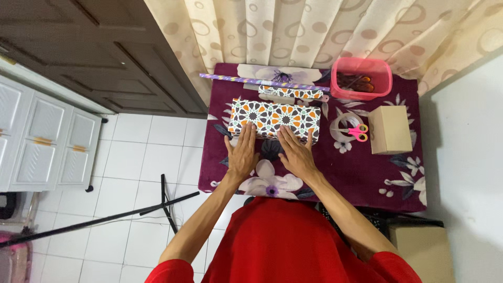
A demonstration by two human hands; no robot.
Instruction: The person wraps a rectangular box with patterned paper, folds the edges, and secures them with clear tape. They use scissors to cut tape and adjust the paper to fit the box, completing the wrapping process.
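Patterned paper already covers the wrapped box (274,118) near the middle of the floral-clothed desk (367,181), and both the left hand (242,153) and right hand (297,153) lie flat with fingers spread against its near side, seemingly steadying it.

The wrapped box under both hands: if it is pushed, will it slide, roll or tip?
The wrapped box lies flat and long, so it probably slides rather than rolls or tips. Its paper looks smooth, perhaps slippery against the tablecloth.
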